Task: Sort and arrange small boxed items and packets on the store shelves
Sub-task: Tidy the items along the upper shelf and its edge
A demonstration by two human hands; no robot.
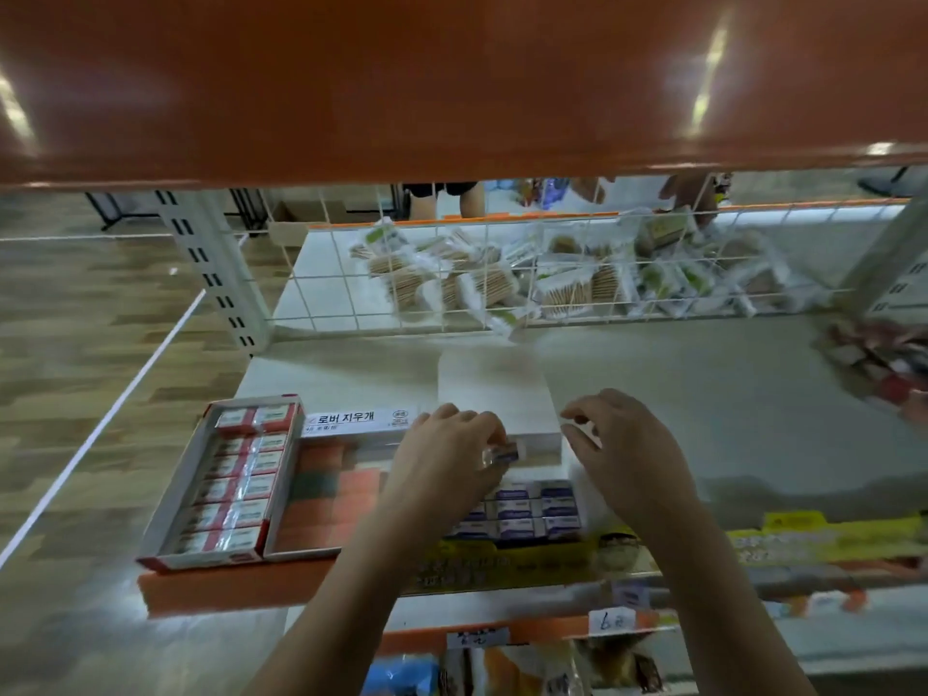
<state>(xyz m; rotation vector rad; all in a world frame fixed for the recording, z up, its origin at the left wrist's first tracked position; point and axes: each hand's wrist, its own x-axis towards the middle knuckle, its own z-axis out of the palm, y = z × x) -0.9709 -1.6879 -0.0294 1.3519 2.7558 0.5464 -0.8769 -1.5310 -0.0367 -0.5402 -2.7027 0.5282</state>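
Pinching one small blue-and-white eraser (503, 453) in left hand (447, 457), above display box (522, 514) of matching erasers at near shelf edge (241, 587). Right hand (625, 447) just right, fingers loosely curled, holding nothing. Left: red-and-white eraser tray (226, 482). Far: wire grid (452, 273), cracker packets (552, 281).

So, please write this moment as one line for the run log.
left hand: pinches small eraser over blue-label box | right hand: holds nothing, beside white lid | red-label box: full
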